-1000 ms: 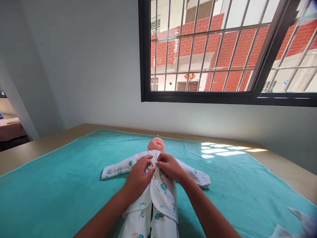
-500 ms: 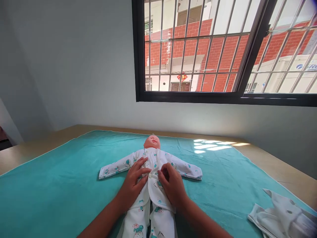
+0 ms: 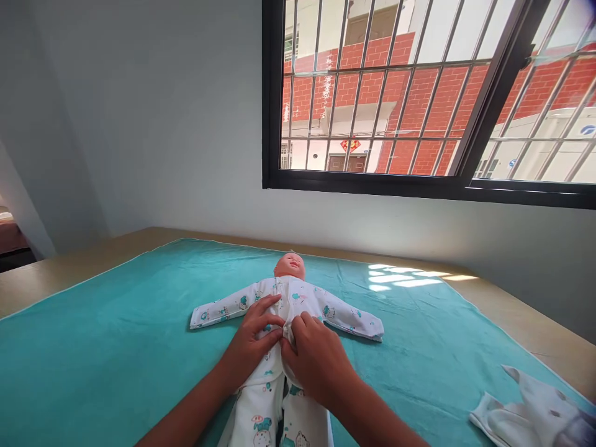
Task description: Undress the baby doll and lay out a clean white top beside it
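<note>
centrally, a baby doll (image 3: 289,267) lies on its back on a teal cloth (image 3: 116,335) spread over a desk (image 3: 526,316), its head toward the far wall and its legs toward the near edge. it wears a white sleepsuit (image 3: 298,304) printed with small teal figures, the sleeves stretched out flat to the left and right.

both of the person's bare hands rest on the doll's chest and belly. the left hand (image 3: 254,338) lies on the left half of the sleepsuit front, fingers curled and pinching the fabric edge at the middle seam. the right hand (image 3: 314,357) lies just beside it, touching it, fingers bent down and gripping the overlapping front flap at the same seam. the two sets of fingertips meet over the middle of the chest.

at the near right corner of the cloth lies a crumpled white garment (image 3: 535,413), well apart from the doll. sunlight falls in bright patches on the far right of the cloth. above, a dark-framed barred window (image 3: 419,93) shows a red brick building outside.
</note>
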`<state>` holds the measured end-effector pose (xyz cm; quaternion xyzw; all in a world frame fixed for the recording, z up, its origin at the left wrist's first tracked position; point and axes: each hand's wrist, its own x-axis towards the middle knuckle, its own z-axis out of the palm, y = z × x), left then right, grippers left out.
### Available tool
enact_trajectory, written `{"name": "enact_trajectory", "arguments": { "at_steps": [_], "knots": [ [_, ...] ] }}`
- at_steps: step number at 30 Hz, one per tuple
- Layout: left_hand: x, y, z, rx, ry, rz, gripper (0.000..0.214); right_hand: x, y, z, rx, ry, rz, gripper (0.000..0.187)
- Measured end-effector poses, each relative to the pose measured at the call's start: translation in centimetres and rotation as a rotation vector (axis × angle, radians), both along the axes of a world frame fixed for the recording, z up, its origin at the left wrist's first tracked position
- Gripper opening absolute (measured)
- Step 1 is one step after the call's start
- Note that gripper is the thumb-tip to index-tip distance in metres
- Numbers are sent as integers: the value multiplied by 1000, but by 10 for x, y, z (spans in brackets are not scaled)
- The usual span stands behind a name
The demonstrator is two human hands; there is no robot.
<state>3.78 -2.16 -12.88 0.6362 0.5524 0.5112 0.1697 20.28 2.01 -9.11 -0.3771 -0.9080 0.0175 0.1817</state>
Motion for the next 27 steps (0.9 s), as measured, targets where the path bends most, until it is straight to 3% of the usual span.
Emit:
{"name": "enact_trajectory", "arguments": {
  "at_steps": [27],
  "knots": [
    [1,4,-3,14,-139,-23,23,-19,-5,-11,71,81,-140,17]
  ]
}}
